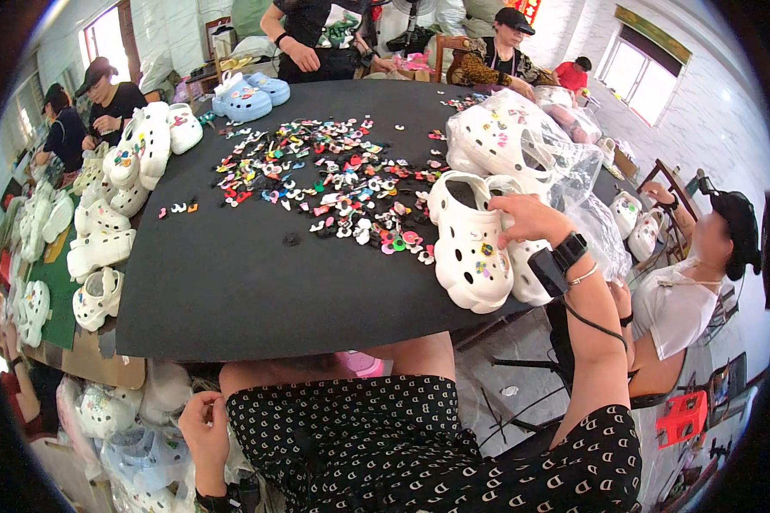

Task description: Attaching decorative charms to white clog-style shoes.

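At the table's right front, my right hand (529,219) is closed on the upper part of a white foam clog (475,256). The clog has round holes and small coloured charms on its top. Part of a second white clog (529,272) shows beside it, partly hidden behind my hand and wrist. My left hand (204,430) hangs low beside my lap, away from the table, with its fingers curled in and nothing visible in them. Many small colourful shoe charms (321,175) lie scattered over the middle of the black tabletop (257,282).
White clogs (103,229) line the left edge, and blue clogs (250,97) stand at the far left. On the right are bagged white clogs (509,141) in clear plastic. Several people sit or stand around the table. A red stool (683,416) stands on the floor at right.
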The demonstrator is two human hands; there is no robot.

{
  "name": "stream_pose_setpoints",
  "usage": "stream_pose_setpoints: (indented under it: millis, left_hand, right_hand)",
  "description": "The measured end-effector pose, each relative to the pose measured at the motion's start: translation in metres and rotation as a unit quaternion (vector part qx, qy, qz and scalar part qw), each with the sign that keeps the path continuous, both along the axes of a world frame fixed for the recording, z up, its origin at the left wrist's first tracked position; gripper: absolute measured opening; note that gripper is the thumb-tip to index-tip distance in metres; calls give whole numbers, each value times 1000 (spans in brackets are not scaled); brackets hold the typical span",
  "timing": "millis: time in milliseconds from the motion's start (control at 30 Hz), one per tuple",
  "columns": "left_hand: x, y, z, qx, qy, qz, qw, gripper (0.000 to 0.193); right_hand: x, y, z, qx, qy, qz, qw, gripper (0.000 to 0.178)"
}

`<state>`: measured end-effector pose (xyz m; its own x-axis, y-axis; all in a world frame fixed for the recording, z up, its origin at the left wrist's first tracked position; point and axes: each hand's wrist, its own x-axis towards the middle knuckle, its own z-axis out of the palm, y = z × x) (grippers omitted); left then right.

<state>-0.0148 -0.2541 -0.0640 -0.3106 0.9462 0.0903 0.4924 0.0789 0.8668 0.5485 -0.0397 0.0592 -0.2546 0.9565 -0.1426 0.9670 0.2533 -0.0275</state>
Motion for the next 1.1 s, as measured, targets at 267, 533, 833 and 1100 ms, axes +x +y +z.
stream_pose_setpoints:
  millis: [267, 533, 833, 1100]
  left_hand:
    - [-5, 1, 7, 9, -4, -9, 1000, 5]
    - [6, 6, 43, 56, -39, -21, 997, 4]
    - [44, 40, 122, 332, 292, -54, 895, 28]
    - [10, 81, 67, 146, 279, -13, 949, 62]
  right_hand:
    - [-20, -16, 23, 39, 110, 59, 991, 42]
    - [-147, -17, 82, 123, 53, 274, 952, 31]
    - [-341, -15, 42, 296, 93, 531, 788, 9]
    - [-403, -9, -27, 124, 173, 536, 817, 49]
